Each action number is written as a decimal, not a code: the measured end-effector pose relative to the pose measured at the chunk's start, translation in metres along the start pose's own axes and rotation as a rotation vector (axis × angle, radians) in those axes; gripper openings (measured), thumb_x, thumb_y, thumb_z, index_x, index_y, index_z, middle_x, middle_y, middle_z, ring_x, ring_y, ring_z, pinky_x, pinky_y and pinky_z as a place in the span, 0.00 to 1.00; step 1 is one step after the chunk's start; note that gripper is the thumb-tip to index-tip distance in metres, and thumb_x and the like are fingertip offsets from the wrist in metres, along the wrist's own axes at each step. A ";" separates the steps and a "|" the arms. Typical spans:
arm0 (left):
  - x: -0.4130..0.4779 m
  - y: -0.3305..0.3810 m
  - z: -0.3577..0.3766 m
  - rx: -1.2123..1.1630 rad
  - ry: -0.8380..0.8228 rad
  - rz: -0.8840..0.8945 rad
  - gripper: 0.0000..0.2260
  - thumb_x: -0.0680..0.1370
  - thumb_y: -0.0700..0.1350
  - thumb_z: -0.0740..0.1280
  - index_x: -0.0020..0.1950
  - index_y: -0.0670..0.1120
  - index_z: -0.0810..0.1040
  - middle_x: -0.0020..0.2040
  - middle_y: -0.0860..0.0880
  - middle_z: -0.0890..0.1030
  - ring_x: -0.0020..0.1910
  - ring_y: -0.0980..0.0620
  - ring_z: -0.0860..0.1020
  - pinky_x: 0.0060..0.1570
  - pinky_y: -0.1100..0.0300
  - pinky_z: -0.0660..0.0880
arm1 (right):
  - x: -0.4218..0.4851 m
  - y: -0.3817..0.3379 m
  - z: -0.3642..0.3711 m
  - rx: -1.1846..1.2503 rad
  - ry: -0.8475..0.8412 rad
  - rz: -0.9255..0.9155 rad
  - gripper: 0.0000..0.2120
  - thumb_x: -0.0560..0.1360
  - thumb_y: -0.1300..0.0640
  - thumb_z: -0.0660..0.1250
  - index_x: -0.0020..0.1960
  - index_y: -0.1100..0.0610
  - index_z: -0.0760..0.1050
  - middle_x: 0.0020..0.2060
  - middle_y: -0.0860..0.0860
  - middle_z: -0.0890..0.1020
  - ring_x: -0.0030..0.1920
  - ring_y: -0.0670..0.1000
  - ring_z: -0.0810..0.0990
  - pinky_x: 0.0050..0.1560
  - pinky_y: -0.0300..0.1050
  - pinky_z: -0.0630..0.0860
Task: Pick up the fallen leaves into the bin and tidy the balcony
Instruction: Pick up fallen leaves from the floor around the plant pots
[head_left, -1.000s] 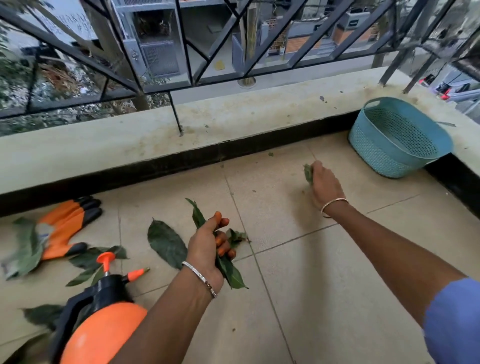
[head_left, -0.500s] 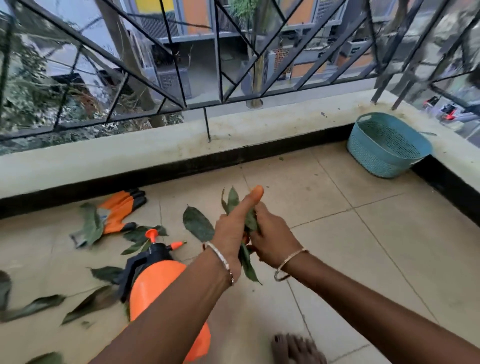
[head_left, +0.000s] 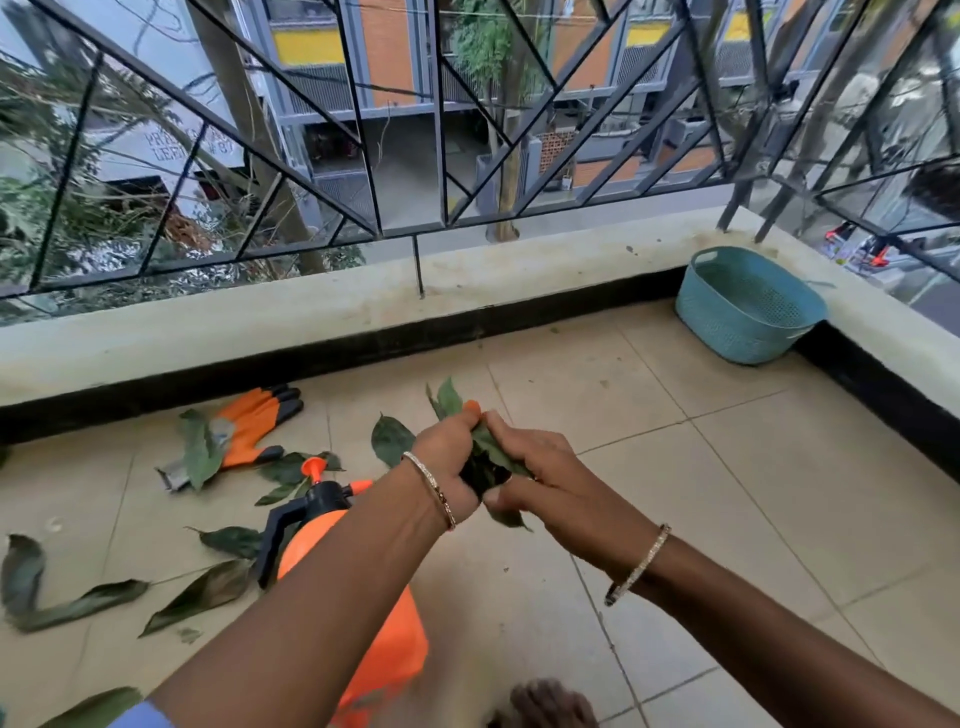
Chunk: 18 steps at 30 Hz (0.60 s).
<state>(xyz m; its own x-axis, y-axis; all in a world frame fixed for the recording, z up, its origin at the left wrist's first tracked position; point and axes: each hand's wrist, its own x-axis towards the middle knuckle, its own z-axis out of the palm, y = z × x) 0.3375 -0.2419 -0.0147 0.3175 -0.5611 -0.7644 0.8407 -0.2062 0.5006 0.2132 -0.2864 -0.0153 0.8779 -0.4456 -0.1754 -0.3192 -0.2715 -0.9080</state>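
Note:
My left hand (head_left: 447, 462) and my right hand (head_left: 540, 475) meet above the tiled floor, both gripping one bunch of green leaves (head_left: 488, 452). Leaf tips stick up past my left thumb and hang below my right fingers. A teal perforated bin (head_left: 748, 306) stands in the far right corner against the ledge, well away from both hands. Several fallen leaves (head_left: 208, 587) lie scattered on the floor at the left, one large leaf (head_left: 389, 439) just left of my left hand.
An orange spray bottle (head_left: 358, 582) with a black handle stands under my left forearm. An orange and black glove (head_left: 254, 421) lies near the ledge with a leaf over it. A low concrete ledge (head_left: 311, 312) with a metal railing bounds the balcony. A bare foot (head_left: 545, 704) shows at the bottom.
My right hand came back from the floor near the bin with a leaf and joined my left hand at the bunch. The view rose, showing more of the balcony.

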 end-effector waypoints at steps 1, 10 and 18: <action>0.001 0.001 -0.004 -0.029 -0.003 -0.015 0.16 0.84 0.50 0.59 0.44 0.41 0.75 0.37 0.43 0.79 0.37 0.46 0.77 0.35 0.51 0.77 | 0.001 0.002 0.005 -0.023 -0.008 0.014 0.39 0.65 0.42 0.62 0.76 0.42 0.61 0.63 0.39 0.70 0.68 0.46 0.60 0.66 0.45 0.67; 0.026 0.019 -0.066 -0.161 0.192 0.101 0.16 0.84 0.47 0.58 0.38 0.44 0.69 0.21 0.50 0.68 0.16 0.55 0.66 0.19 0.70 0.67 | 0.017 0.033 0.034 -0.009 0.205 -0.210 0.16 0.76 0.43 0.61 0.58 0.47 0.81 0.60 0.43 0.78 0.63 0.40 0.73 0.57 0.33 0.70; 0.022 0.030 -0.107 -0.110 0.174 0.152 0.16 0.82 0.55 0.60 0.39 0.47 0.69 0.21 0.52 0.65 0.16 0.56 0.61 0.18 0.70 0.62 | 0.118 0.169 0.012 -0.535 0.280 0.049 0.17 0.71 0.62 0.69 0.60 0.57 0.76 0.55 0.55 0.79 0.56 0.57 0.77 0.59 0.46 0.72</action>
<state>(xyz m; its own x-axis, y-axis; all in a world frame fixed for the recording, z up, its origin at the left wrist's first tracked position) 0.4162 -0.1743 -0.0601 0.5065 -0.4311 -0.7468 0.8171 -0.0366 0.5753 0.2675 -0.3751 -0.1935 0.7531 -0.6568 -0.0394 -0.5564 -0.6037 -0.5709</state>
